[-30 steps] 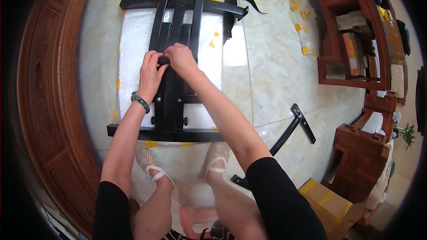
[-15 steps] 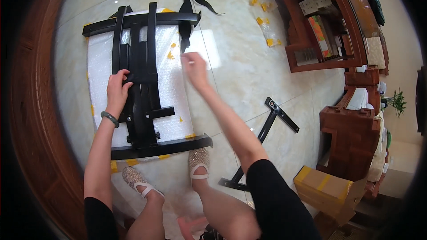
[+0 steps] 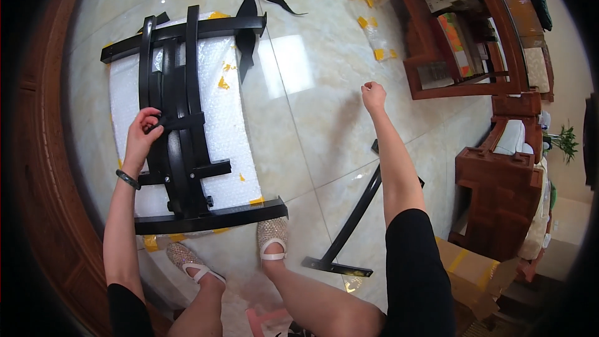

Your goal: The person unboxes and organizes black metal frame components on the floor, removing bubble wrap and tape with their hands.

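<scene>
Head view: the left hand (image 3: 141, 138) is at the middle of a black frame (image 3: 176, 156), fingers and thumb bent with a narrow gap at the left end of a black band (image 3: 182, 122). Dark material shows between them; whether they grip it, I cannot tell. From this hand the band runs right across the frame's bars.

Beneath the frame, bubble wrap (image 3: 228, 118) lies on the floor (image 3: 324, 37), reaching out to the right of the left hand. A green bangle (image 3: 128, 179) circles that wrist.

Well to the right, the right hand (image 3: 374, 97) is raised apart from the frame, its fingers curled in close; I cannot tell whether anything is inside. Below this hand, partly behind its forearm, a black T-shaped bar (image 3: 355, 212) lies on the floor. Above it are clear bags (image 3: 371, 34) with yellow tape, and to its upper left two black strips (image 3: 246, 25). A wooden cabinet (image 3: 415, 0) stands to its upper right; a carton (image 3: 468, 268) is farther down, beyond the sleeve (image 3: 415, 262).
</scene>
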